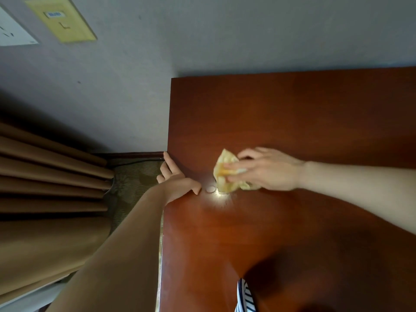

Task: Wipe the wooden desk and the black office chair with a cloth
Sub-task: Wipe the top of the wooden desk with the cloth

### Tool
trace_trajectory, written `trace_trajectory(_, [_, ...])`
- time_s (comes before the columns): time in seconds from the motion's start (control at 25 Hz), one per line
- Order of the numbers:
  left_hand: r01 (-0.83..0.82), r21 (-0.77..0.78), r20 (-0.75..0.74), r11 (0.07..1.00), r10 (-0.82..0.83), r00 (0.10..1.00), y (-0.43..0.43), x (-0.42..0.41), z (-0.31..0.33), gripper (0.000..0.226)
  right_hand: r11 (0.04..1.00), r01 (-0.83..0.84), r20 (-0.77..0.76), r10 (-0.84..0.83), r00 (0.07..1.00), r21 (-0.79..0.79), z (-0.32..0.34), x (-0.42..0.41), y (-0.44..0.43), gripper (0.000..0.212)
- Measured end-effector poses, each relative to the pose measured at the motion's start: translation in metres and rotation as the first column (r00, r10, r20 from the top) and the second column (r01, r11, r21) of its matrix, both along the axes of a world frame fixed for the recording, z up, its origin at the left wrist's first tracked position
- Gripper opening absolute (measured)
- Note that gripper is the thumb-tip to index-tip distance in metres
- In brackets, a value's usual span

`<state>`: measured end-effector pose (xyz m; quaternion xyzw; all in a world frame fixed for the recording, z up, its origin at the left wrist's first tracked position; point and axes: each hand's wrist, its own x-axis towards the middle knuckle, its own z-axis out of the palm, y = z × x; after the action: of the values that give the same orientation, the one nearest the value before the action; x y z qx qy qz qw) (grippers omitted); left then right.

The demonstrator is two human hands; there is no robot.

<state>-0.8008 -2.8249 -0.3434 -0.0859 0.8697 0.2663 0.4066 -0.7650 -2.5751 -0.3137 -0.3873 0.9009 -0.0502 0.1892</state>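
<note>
The wooden desk (292,122) fills the right side. The left hand (177,181) rests on its left edge, fingers fairly straight (thumb on top). The right hand (267,170) curls its fingers over the bunched yellow cloth (222,163), which lies on the desktop and pokes out past the fingertips, beside a small white disc (210,189).

left hand (177,179) and right hand (267,170) bare, forearms (360,183) bare, white garment (245,298) with dark stripes

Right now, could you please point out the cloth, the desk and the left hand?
cloth (225,159): head view, upper fold.
desk (292,122): head view, bare top.
left hand (176,180): head view, its back.
</note>
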Motion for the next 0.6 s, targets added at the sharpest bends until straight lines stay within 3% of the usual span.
trace_trajectory(0.12, [-0.027, 0.038, 0.024, 0.999, 0.026, 0.999, -0.002, 0.000, 0.001, 0.120, 0.967, 0.252, -0.071, -0.253, 0.965, -0.022, -0.008, -0.035, -0.005, 0.048])
trace_trajectory(0.32, [-0.044, 0.025, 0.046, 0.999, 0.042, 0.998, -0.001, 0.000, 0.001, 0.120, 0.798, 0.592, -0.070, -0.601, 0.796, -0.112, -0.019, -0.061, -0.046, 0.044])
trace_trajectory(0.4, [-0.075, 0.039, 0.049, 0.996, 0.073, 0.996, 0.000, 0.000, 0.000, 0.118, 0.803, 0.581, -0.070, -0.592, 0.803, -0.137, -0.021, -0.046, -0.056, 0.046])
trace_trajectory(0.48, [-0.118, 0.043, 0.025, 0.992, 0.117, 0.993, 0.003, 0.001, -0.002, 0.115, 0.862, 0.470, -0.025, -0.483, 0.875, -0.189, -0.018, -0.023, -0.059, 0.046])
trace_trajectory(0.6, [-0.128, -0.008, -0.113, 0.992, 0.127, 0.986, 0.010, 0.011, -0.006, 0.105, 0.926, 0.328, 0.014, -0.332, 0.943, -0.186, -0.016, 0.018, -0.058, 0.044])
